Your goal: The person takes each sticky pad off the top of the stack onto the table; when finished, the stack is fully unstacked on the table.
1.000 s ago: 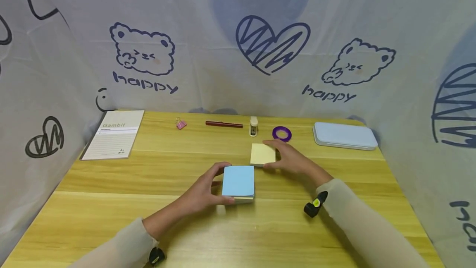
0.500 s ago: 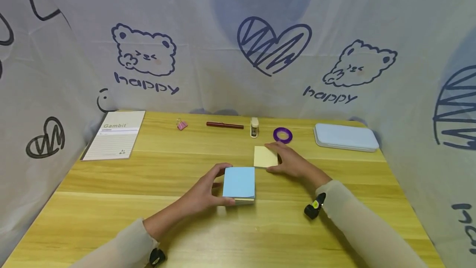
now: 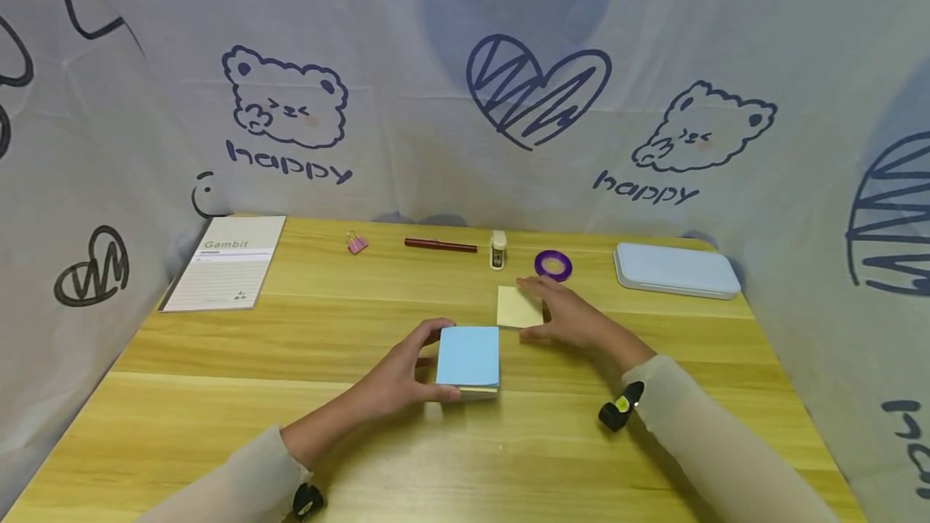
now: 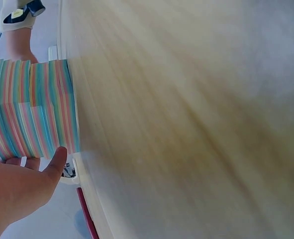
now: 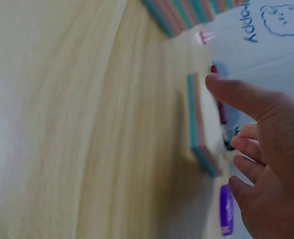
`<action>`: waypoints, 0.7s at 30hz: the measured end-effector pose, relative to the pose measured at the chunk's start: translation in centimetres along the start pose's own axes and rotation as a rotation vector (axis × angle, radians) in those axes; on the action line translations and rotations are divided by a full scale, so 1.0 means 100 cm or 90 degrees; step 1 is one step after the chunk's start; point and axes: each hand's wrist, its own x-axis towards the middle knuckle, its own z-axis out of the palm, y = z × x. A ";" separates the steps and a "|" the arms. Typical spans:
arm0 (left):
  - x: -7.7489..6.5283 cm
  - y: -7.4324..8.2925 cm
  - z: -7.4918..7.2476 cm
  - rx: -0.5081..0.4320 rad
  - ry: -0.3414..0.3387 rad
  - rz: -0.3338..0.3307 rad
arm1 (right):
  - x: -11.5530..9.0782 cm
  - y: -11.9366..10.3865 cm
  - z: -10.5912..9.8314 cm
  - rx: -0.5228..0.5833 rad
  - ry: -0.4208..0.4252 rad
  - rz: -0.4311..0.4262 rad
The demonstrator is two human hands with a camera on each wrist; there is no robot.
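In the head view, my left hand [image 3: 395, 374] grips a tall stack of sticky notes [image 3: 468, 356] with a blue top sheet, thumb at the near side and fingers at the far side. Its many coloured layers show in the left wrist view, where the stack [image 4: 35, 112] looks slightly stepped. Just behind and right of it lies a thin sticky note pad [image 3: 518, 307] with a pale yellow top. My right hand [image 3: 570, 315] spans the pad's right side. In the right wrist view, the fingers are spread and apart from the pad [image 5: 206, 124], the thumb tip close to one corner.
Along the back of the wooden table [image 3: 291, 361] lie a notepad [image 3: 225, 265], a pink binder clip [image 3: 357, 244], a dark red pen [image 3: 440, 245], a small white-capped bottle [image 3: 497, 250], a purple tape roll [image 3: 553, 265] and a pale blue case [image 3: 676, 269]. Patterned cloth surrounds it.
The yellow-topped pad has shifted slightly right and toward me and now shows less of its side. My right hand moved with it, then stayed. The left hand and its stack barely moved.
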 end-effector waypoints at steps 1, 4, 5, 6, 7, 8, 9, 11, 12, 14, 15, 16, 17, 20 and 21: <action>0.000 0.000 0.000 0.000 -0.001 0.000 | -0.001 -0.003 -0.001 -0.002 0.000 -0.004; 0.000 0.001 0.000 -0.003 -0.001 -0.001 | -0.007 -0.013 -0.006 0.003 -0.002 -0.016; 0.000 0.001 0.000 -0.006 -0.001 -0.003 | -0.010 -0.017 -0.008 0.007 -0.003 -0.021; 0.000 0.002 0.000 -0.007 -0.002 -0.003 | -0.013 -0.021 -0.009 0.012 -0.005 -0.026; 0.000 0.002 0.000 -0.006 -0.002 0.001 | -0.016 -0.025 -0.011 0.017 -0.007 -0.032; 0.000 0.002 0.000 -0.009 -0.002 0.001 | -0.019 -0.030 -0.012 0.026 -0.010 -0.038; 0.000 0.002 0.001 -0.010 -0.002 0.001 | -0.022 -0.035 -0.013 0.035 -0.013 -0.046; 0.000 0.002 0.001 -0.011 -0.002 0.002 | -0.028 -0.044 -0.014 0.050 -0.022 -0.062; 0.000 0.002 0.001 -0.010 -0.002 0.003 | -0.031 -0.048 -0.015 0.055 -0.026 -0.071; 0.000 0.001 0.001 -0.012 -0.003 0.004 | -0.036 -0.056 -0.014 0.071 -0.035 -0.084; 0.000 0.001 0.001 -0.012 -0.004 0.006 | -0.038 -0.061 -0.014 0.076 -0.038 -0.092; 0.001 0.000 0.001 -0.013 -0.004 0.007 | -0.040 -0.065 -0.013 0.079 -0.042 -0.095; 0.001 0.000 0.001 -0.015 -0.005 0.008 | -0.042 -0.069 -0.012 0.085 -0.047 -0.098; 0.001 0.000 0.000 -0.017 -0.005 0.010 | -0.047 -0.082 -0.008 0.098 -0.061 -0.106; 0.001 0.000 0.000 -0.017 -0.005 0.010 | -0.048 -0.086 -0.006 0.102 -0.066 -0.111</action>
